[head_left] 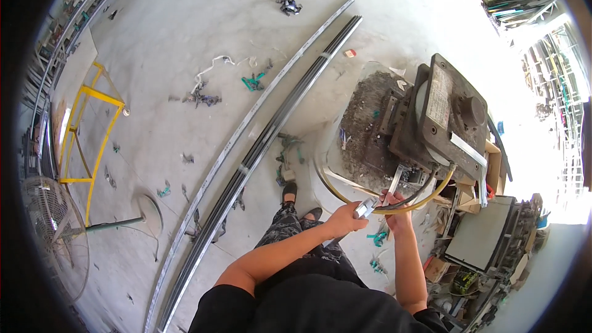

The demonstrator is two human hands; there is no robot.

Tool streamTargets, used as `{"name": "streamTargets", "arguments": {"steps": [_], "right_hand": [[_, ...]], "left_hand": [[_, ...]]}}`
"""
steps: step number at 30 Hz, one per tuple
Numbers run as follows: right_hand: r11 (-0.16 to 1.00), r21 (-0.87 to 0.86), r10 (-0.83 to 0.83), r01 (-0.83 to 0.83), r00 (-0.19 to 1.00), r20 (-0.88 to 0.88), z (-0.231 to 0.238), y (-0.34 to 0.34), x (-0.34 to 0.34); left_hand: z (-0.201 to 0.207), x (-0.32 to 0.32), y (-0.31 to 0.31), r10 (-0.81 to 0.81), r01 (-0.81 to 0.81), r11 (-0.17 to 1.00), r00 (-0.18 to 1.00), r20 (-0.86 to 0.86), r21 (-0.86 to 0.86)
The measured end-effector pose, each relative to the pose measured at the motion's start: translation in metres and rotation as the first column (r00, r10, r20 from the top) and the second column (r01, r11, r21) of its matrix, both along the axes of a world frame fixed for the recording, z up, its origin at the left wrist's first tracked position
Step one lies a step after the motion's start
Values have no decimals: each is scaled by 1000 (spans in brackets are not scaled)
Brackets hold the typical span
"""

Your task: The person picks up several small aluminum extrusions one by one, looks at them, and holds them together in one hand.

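Silvery piece (pixel 366 208) — one, in left hand (pixel 345 220)

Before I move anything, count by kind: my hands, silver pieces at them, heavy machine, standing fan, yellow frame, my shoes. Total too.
Hands: 2, left hand and right hand
Silver pieces: 2, chunky piece in the left and thin strip at the right
Heavy machine: 1
Standing fan: 1
Yellow frame: 1
Shoes: 2
Total: 9
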State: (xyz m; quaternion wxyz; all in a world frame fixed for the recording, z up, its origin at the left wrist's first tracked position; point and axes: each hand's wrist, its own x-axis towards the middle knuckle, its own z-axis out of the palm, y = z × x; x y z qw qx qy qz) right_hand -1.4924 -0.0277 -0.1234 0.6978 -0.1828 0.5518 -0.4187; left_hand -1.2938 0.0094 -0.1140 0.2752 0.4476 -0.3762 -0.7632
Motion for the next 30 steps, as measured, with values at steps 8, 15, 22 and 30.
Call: {"name": "streamTargets", "arguments": {"steps": [8, 15, 22, 30], "right_hand": [[994, -38, -99, 98, 995, -31, -13, 8, 20], [991, -88, -104, 97, 992, -77, -25, 12, 16], [984, -143, -127, 102, 976, -175, -18, 14, 26], [988, -62, -152, 141, 963, -225, -5, 15, 30]], "left_hand": [[-16, -6, 13, 39, -35, 998, 996, 84, -46], [3, -23, 19, 178, -178, 984, 983, 52, -4], [7, -19, 7, 127, -132, 988, 989, 73, 76], [13, 60, -8, 178, -176, 977, 984, -4, 120]]}}
